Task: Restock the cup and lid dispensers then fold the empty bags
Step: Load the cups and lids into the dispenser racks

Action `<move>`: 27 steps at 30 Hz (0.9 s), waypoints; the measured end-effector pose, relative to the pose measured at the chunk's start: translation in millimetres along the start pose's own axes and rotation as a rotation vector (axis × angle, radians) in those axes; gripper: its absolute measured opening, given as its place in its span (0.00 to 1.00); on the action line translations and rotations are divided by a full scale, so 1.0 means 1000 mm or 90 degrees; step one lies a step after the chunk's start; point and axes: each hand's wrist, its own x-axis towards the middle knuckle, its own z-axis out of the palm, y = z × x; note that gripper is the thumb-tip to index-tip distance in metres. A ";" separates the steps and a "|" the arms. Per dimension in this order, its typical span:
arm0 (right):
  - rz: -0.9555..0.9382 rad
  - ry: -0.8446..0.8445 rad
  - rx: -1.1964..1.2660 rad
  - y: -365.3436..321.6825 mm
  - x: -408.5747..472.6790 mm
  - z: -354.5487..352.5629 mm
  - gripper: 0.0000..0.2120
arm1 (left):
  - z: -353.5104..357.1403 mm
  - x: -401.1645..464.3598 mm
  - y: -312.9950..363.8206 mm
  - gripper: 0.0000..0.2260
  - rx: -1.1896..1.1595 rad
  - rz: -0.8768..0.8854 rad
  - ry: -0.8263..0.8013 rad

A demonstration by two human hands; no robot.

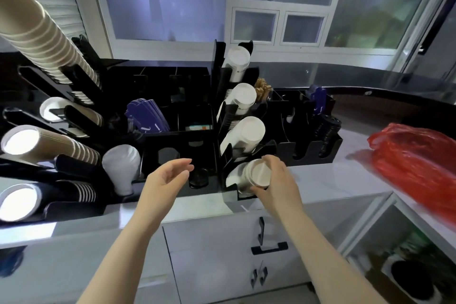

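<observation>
A stack of cups [254,176] is gripped by the right hand [276,181] at the lowest slot of the black rack [217,111]. The left hand [167,176] is held spread and empty, just left of the rack. The stack should be kept aligned with the slot and pushed fully home
</observation>
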 end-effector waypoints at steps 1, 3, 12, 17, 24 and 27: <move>0.008 -0.004 -0.017 0.002 -0.002 0.003 0.34 | -0.001 -0.002 -0.002 0.12 -0.001 -0.005 0.004; -0.007 0.021 -0.057 0.004 -0.002 0.005 0.33 | 0.000 -0.004 -0.005 0.12 -0.001 -0.015 0.013; -0.062 -0.045 0.008 0.018 -0.008 -0.001 0.34 | 0.029 -0.019 -0.011 0.12 -0.011 -0.047 -0.007; -0.143 0.029 0.085 0.016 -0.002 -0.020 0.19 | 0.045 -0.014 -0.002 0.12 0.018 -0.025 -0.002; -0.252 0.022 0.243 -0.015 0.018 -0.034 0.11 | 0.047 -0.020 -0.001 0.14 0.096 -0.001 0.086; -0.291 -0.025 0.285 -0.032 0.019 -0.026 0.11 | 0.040 -0.033 -0.004 0.15 0.094 0.000 0.155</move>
